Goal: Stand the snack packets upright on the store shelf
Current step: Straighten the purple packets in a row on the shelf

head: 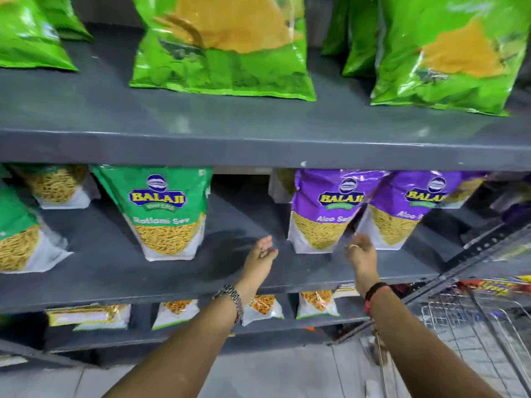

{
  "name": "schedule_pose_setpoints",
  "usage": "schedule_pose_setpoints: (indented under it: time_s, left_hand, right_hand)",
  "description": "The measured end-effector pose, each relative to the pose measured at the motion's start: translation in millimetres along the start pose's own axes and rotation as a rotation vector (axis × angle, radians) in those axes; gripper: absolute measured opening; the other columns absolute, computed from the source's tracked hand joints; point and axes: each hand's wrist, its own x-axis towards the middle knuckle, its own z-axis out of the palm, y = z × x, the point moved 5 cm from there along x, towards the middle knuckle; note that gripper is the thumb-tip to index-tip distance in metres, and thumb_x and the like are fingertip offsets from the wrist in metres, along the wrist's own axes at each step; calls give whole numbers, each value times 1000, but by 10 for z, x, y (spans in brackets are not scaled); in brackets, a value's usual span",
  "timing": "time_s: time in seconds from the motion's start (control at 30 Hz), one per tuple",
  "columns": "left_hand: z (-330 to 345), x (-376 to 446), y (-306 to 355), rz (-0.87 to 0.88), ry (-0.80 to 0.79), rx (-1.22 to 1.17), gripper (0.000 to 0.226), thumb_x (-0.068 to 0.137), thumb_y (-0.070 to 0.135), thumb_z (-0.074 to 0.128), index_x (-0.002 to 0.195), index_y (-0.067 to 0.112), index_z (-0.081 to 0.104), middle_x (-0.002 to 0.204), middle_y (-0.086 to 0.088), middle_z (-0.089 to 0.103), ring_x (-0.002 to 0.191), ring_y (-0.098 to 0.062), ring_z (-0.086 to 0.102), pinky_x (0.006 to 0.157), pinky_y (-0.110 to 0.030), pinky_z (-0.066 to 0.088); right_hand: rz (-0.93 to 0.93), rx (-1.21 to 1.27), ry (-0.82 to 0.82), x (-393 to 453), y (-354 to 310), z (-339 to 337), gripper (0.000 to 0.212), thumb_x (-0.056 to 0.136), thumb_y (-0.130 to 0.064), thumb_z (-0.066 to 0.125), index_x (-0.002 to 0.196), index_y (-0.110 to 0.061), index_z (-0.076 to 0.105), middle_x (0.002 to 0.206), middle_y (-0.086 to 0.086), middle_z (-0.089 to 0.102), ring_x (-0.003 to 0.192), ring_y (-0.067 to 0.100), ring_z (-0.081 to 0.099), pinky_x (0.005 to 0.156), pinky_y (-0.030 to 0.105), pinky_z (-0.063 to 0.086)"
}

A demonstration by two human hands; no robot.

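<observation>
Two purple Aloo Sev packets stand upright on the middle grey shelf (178, 271): one (327, 208) at centre right, another (408, 208) just right of it. A green Ratlami Sev packet (166, 208) stands upright further left. My left hand (260, 255) hovers open over the bare shelf between the green packet and the purple ones, holding nothing. My right hand (360, 249), with a ring, is open just in front of the gap between the two purple packets, near their bottom edges; contact is unclear.
Large green packets (224, 44) stand on the upper shelf (258, 147). More green packets (20, 231) sit at the far left of the middle shelf. Small packets (175, 313) line the lower shelf. A wire trolley (474, 334) stands at lower right.
</observation>
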Motion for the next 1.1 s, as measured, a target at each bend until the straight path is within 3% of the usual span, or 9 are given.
schedule_pose_setpoints:
  time_s: [0.17, 0.27, 0.37, 0.47, 0.57, 0.7, 0.8, 0.93, 1.1]
  left_hand:
    - [548, 201, 62, 20, -33, 29, 60, 85, 10, 56, 141, 20, 35, 139, -2, 47, 130, -18, 45, 100, -26, 38]
    - [602, 308, 7, 46, 73, -5, 60, 71, 15, 65, 129, 17, 49, 123, -2, 61, 120, -24, 56, 86, -19, 46]
    - [582, 204, 96, 68, 163, -63, 51, 83, -1, 56, 131, 13, 47, 127, -3, 59, 111, -15, 56, 66, -5, 48]
    - [542, 197, 101, 84, 195, -85, 47, 85, 2, 55, 129, 20, 49, 129, -2, 60, 112, -15, 57, 80, -15, 50]
    - [511, 174, 78, 76, 221, -98, 45, 88, 7, 55, 129, 24, 47, 127, 4, 57, 114, -15, 54, 99, -32, 45]
    - [510, 194, 43, 82, 253, -124, 51, 90, 5, 51, 137, 20, 39, 126, 6, 52, 120, -15, 50, 104, -33, 41]
    - [564, 179, -72, 40, 414, -132, 48, 91, 3, 46, 136, 14, 39, 113, 5, 52, 113, -16, 47, 92, -28, 39]
    - [881, 42, -196, 8, 594, -163, 17, 87, 0, 38, 98, 13, 41, 82, -4, 48, 77, -25, 49, 67, -30, 40]
    - [1572, 239, -279, -88, 329, -69, 18, 88, 6, 43, 103, 11, 52, 103, -11, 57, 95, -29, 56, 84, -38, 47]
  right_hand:
    - [-7, -4, -308, 339, 96, 53, 37, 82, 19, 34, 92, -13, 48, 69, -4, 59, 48, -3, 58, 44, 10, 44]
    - [-72, -188, -400, 393, 221, 106, 46, 77, 15, 42, 113, -13, 52, 81, -15, 63, 62, -11, 60, 56, 3, 46]
    - [-58, -260, -471, 276, 189, 168, 58, 83, 11, 45, 135, -12, 40, 104, -11, 55, 81, -16, 57, 69, -1, 44]
    - [-83, -158, -526, 128, 41, 248, 49, 87, 12, 42, 133, -5, 43, 117, 1, 52, 98, 9, 55, 68, 3, 49]
    - [-79, -68, -557, 65, -1, 312, 42, 90, 5, 42, 128, -10, 50, 117, 4, 60, 97, 10, 60, 67, 8, 49]
    - [-41, -135, -562, 119, 95, 260, 60, 83, 14, 40, 138, -11, 41, 127, 4, 57, 108, 17, 56, 74, 18, 48]
    - [-58, -264, -470, 125, 90, 30, 60, 79, 14, 40, 133, -11, 47, 121, -2, 54, 96, 15, 53, 67, 27, 49]
    - [-117, -303, -161, 238, 184, -677, 45, 76, 10, 39, 108, -12, 61, 107, 5, 63, 97, 24, 59, 69, 26, 45]
    - [-15, -116, 110, 697, 100, -1457, 31, 83, 3, 41, 107, -12, 54, 109, 11, 59, 100, 24, 54, 83, 30, 37]
